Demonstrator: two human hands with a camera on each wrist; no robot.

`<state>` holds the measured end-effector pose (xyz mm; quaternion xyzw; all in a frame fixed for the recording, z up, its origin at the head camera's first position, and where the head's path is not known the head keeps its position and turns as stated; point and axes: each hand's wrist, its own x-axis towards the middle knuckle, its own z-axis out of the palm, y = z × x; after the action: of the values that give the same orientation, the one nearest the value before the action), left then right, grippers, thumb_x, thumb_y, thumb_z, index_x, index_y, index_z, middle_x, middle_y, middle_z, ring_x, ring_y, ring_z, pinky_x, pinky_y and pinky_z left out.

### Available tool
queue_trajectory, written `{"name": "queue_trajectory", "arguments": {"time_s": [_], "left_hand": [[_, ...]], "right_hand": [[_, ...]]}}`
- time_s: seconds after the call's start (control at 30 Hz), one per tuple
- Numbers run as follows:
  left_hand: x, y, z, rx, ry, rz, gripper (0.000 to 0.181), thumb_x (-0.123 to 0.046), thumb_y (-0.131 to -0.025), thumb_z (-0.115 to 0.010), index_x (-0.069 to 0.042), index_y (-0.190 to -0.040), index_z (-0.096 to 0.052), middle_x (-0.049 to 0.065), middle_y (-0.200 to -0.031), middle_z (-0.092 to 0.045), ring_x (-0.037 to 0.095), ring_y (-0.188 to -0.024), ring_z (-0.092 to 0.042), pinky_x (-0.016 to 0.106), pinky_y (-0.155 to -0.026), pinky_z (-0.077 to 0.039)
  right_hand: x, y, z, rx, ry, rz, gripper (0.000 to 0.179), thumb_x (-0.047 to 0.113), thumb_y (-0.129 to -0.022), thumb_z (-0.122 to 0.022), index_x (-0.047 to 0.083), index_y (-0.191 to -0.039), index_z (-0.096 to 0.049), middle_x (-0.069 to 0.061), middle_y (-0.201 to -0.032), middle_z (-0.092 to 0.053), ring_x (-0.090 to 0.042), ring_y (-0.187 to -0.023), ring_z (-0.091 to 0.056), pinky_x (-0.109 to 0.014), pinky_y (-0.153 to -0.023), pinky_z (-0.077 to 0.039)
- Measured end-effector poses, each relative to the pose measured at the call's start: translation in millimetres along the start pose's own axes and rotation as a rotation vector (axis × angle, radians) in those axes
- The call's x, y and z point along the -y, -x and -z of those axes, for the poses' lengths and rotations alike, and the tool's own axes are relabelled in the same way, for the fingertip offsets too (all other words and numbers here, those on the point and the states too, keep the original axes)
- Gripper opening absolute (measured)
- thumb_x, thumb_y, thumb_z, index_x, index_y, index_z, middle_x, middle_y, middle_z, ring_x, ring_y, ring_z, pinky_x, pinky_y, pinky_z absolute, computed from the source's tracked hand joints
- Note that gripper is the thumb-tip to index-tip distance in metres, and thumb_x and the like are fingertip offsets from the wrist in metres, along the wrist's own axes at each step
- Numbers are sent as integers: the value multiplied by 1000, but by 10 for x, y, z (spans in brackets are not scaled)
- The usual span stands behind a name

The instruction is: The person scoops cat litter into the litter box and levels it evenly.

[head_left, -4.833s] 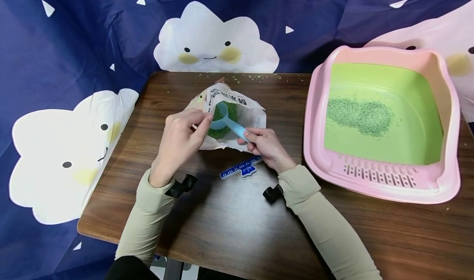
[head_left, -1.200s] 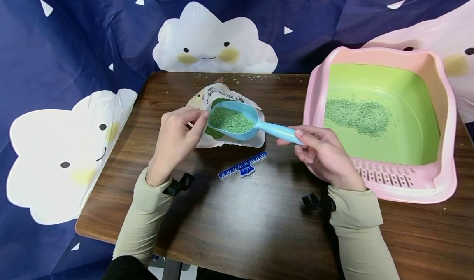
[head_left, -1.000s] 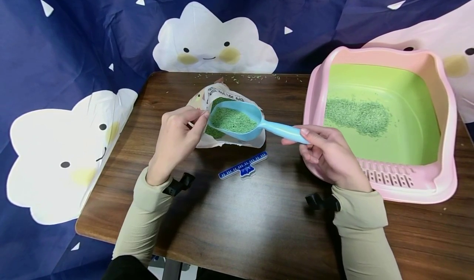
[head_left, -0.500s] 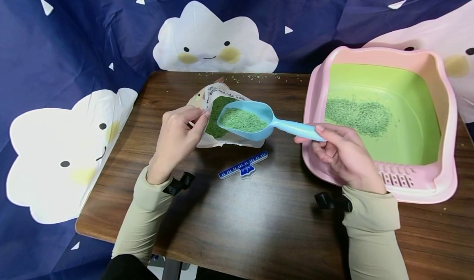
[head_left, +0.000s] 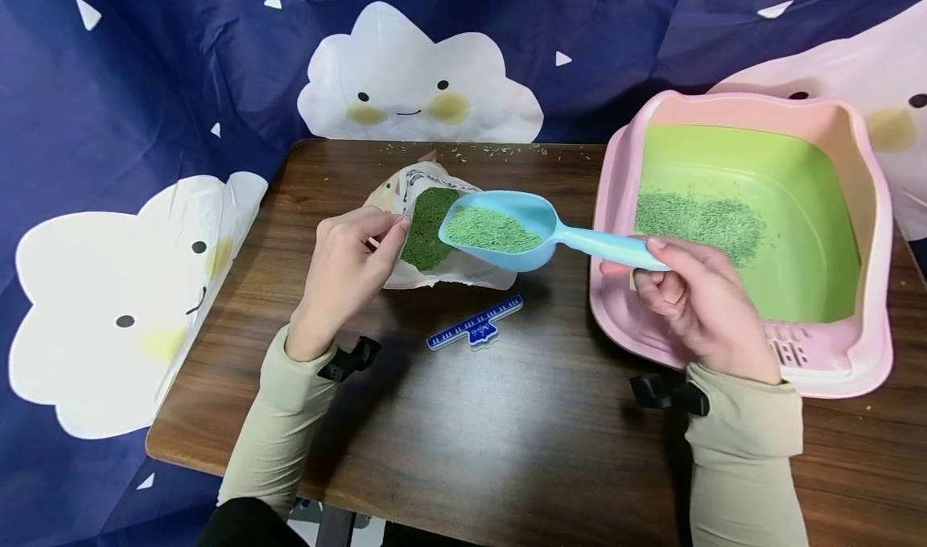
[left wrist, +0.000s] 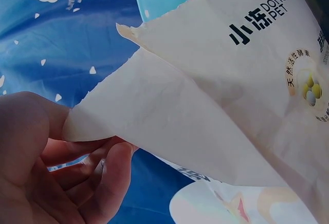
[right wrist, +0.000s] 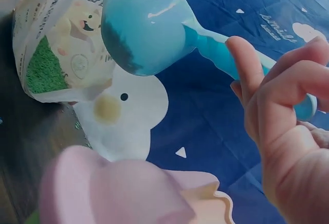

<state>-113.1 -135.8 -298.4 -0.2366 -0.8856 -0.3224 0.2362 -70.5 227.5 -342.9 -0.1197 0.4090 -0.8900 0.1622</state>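
My right hand (head_left: 706,302) holds a light blue scoop (head_left: 532,229) by its handle, thumb on top. Green pellets (head_left: 492,229) fill much of the scoop's bowl, which hangs over the right side of an open bag (head_left: 471,272). The bag is white with printing and has more green pellets inside. My left hand (head_left: 348,269) pinches the torn rim of the bag between thumb and fingers; the left wrist view shows the paper corner (left wrist: 103,116) in that grip. From below, the right wrist view shows the scoop's underside (right wrist: 149,29).
A pink litter box (head_left: 615,322) with a green base and a patch of pellets inside stands at the right of the wooden table (head_left: 463,442). A blue ruler-like clip (head_left: 474,323) lies in front of the bag. Loose pellets (head_left: 500,151) are scattered along the back edge.
My right hand has lifted the scoop, now loaded with pellets, out of the bag and moved it rightward. My left hand has kept its pinch on the bag's rim.
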Motion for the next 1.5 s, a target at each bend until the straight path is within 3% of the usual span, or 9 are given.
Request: {"name": "queue_trajectory", "arguments": {"time_s": [0.13, 0.33, 0.47, 0.7, 1.0, 1.23, 1.37, 1.5], "left_hand": [[-1, 0, 1, 1, 5, -5, 30, -11, -91, -59, -11, -62, -63, -2, -58, -47, 7, -52, -44, 17, -50, -33], [-2, 3, -1, 2, 9, -1, 30, -11, -91, -60, -11, -61, -62, -2, -58, -47, 7, -52, -43, 17, -50, -32], [-2, 3, -2, 1, 12, 0, 29, -11, -91, -60, -11, -62, -63, -2, -58, -47, 7, -52, -43, 16, -50, -33], [-4, 2, 4, 3, 12, -2, 26, -11, -91, -60, -10, -65, -66, -2, -60, -50, 7, -53, -46, 16, -51, -35], [-5, 1, 7, 3, 8, -4, 24, -10, -91, -60, -9, -67, -68, -1, -61, -52, 7, -54, -47, 16, -53, -37], [-6, -1, 3, 1, 11, -3, 25, -10, -90, -60, -10, -66, -66, -2, -60, -51, 7, -54, -48, 15, -53, -38], [-4, 0, 2, 2, 12, -3, 25, -10, -90, -60, -10, -66, -66, -2, -60, -51, 7, -54, -48, 15, -53, -38], [-1, 2, 0, 0, 13, -4, 23, -9, -90, -60, -9, -68, -68, -2, -60, -51, 7, -54, -48, 15, -53, -38]], "right_hand": [[47, 14, 25, 16, 6, 2, 41, 6, -105, -28, -16, -110, -62, -17, -83, -71, -16, -53, -31, -26, -42, -15], [114, 75, 69, -8, 8, 9, 47, 11, -107, -25, -17, -107, -63, -10, -64, -63, -18, -50, -29, -28, -42, -16], [142, 114, 94, -18, -67, 36, 48, 9, -106, -22, -21, -108, -60, -15, -68, -63, -19, -52, -31, -25, -40, -14], [223, 179, 90, -84, -23, 107, 49, 11, -107, -25, -21, -104, -63, -13, -66, -60, -17, -55, -27, -22, -36, -9], [327, 296, 199, -110, -126, 182, 53, 9, -107, -18, -26, -105, -59, -21, -69, -61, -20, -55, -30, -21, -37, -10], [418, 415, 326, -118, -325, 180, 55, 13, -107, -17, -29, -110, -52, -32, -79, -62, -24, -57, -38, -22, -38, -14], [455, 473, 397, -114, -401, 185, 57, 16, -108, -17, -30, -112, -50, -35, -78, -61, -25, -55, -39, -25, -36, -24], [498, 528, 458, -126, -425, 182, 60, 18, -108, -17, -31, -111, -50, -34, -75, -61, -25, -55, -37, -25, -36, -22]]}}
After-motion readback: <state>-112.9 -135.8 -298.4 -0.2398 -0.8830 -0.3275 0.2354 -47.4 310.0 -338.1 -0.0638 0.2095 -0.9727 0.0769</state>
